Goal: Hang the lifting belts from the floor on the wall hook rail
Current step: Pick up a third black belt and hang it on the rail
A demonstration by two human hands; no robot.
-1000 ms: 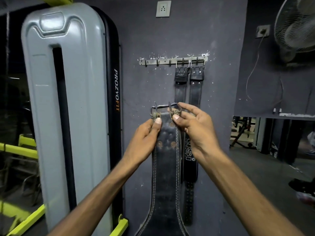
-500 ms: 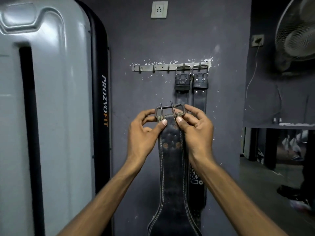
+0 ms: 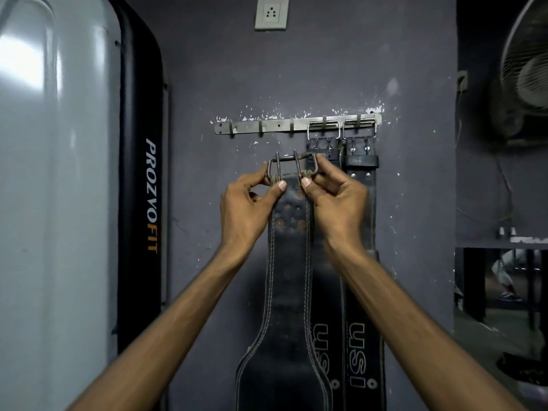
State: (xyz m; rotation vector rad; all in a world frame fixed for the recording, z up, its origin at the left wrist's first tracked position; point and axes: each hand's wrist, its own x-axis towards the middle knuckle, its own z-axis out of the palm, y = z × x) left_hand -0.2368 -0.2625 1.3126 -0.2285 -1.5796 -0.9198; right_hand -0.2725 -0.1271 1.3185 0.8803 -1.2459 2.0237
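A worn black leather lifting belt (image 3: 289,292) hangs down in front of me, held by its rusty metal buckle (image 3: 292,167). My left hand (image 3: 246,212) pinches the buckle's left end and my right hand (image 3: 335,203) pinches its right end. The buckle sits a little below the steel hook rail (image 3: 267,127) on the dark wall, under the rail's bare hooks. Two black belts marked USI (image 3: 360,351) hang from the rail's two rightmost hooks, partly hidden behind the held belt and my right arm.
A tall grey and black gym machine casing (image 3: 74,203) stands close on the left. A wall socket (image 3: 271,13) is above the rail. A wall fan (image 3: 525,63) is mounted at the upper right, over a shelf edge (image 3: 501,243) and an opening to another room.
Both hands have raised the belt's buckle closer to the rail, and the view has drawn nearer to the wall. The grip on the buckle is unchanged.
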